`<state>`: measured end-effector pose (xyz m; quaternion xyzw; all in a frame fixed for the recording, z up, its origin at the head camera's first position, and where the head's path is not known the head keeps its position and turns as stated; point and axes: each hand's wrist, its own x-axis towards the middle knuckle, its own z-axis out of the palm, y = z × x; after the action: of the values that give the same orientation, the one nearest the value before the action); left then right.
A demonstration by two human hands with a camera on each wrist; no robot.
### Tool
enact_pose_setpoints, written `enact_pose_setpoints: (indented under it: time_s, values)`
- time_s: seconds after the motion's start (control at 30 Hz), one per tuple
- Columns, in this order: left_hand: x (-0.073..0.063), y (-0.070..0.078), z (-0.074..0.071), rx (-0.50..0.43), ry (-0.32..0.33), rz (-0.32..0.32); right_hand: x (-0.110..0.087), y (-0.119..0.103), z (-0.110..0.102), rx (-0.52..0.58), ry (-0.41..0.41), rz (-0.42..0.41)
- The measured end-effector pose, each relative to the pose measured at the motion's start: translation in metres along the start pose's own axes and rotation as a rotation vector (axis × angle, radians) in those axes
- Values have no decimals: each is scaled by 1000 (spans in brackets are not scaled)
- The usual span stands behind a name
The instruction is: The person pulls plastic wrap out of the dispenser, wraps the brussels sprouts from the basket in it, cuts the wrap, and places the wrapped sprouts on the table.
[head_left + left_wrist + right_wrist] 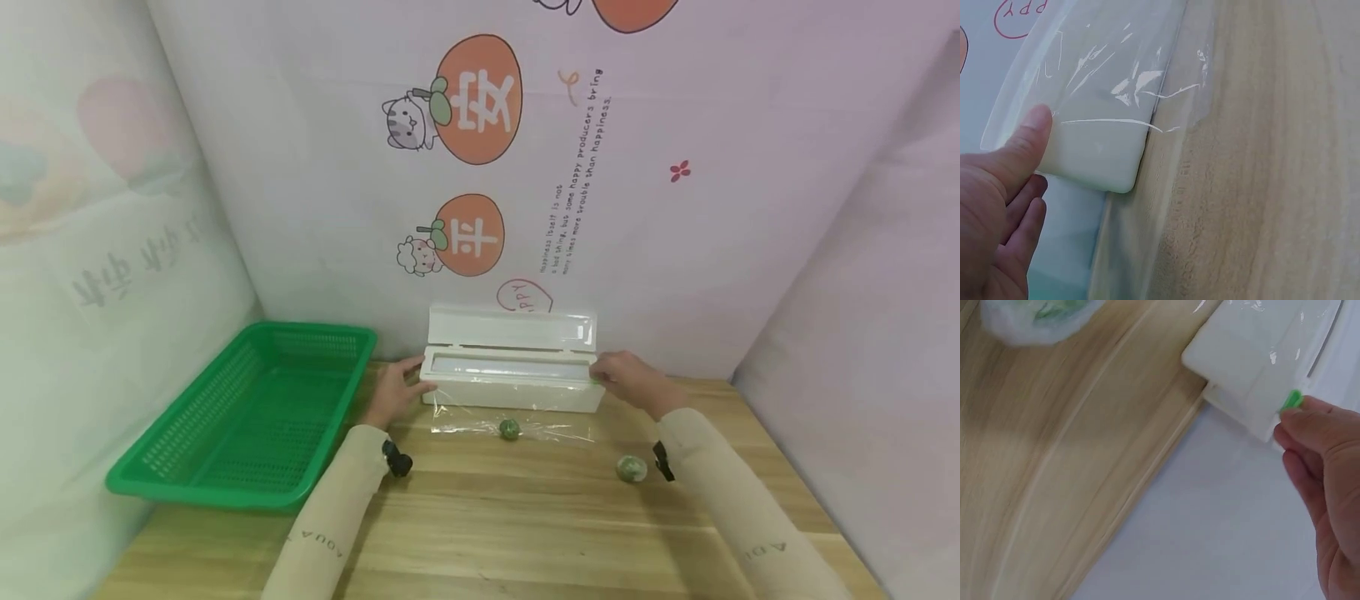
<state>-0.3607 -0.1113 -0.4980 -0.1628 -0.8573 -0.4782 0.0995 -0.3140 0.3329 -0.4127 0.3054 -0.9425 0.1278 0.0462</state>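
Note:
A long white cling film dispenser stands at the back of the table, its lid raised. Clear cling film spills over its front onto the wood, and a small green ball-shaped item sits at the film. My left hand holds the dispenser's left end, thumb at the front edge and fingers further back. At the opposite end, my right hand pinches a small green slider between thumb and forefinger. A second green item, wrapped in film, lies near the right wrist.
A green perforated plastic basket occupies the table's left side, close to the left forearm. Printed white cloth rises behind the dispenser and along both sides. The wooden table extends toward me.

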Motion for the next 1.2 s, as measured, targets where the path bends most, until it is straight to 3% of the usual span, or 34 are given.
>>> enact_pose_setpoints:
  time_s: [0.13, 0.3, 0.43, 0.53, 0.63, 0.73, 0.83, 1.0, 1.2]
  values:
    - [-1, 4, -3, 79, 0, 40, 0, -8, -6, -49, -24, 36]
    - [-14, 22, -6, 239, 38, 107, -4, -27, -11, -138, -54, 40]
    - [-26, 43, -1, 349, 76, 244, -1, -52, -6, -178, -94, 8]
    - [-33, 56, 9, 397, 20, 371, 4, -71, 4, -175, -134, -28]
    - [-40, 65, 24, 425, -113, 449, 8, -86, 19, -159, -165, -53]
    - [-48, 72, 40, 455, -235, 458, 13, -95, 37, -140, -167, -83]
    - [-52, 77, 55, 507, -292, 479, 18, -99, 55, -122, -133, -127]
    - [-49, 80, 77, 562, -303, 534, 24, -102, 77, -74, -63, -164]
    - [-42, 79, 88, 560, -306, 492, 30, -104, 99, -75, 68, -214]
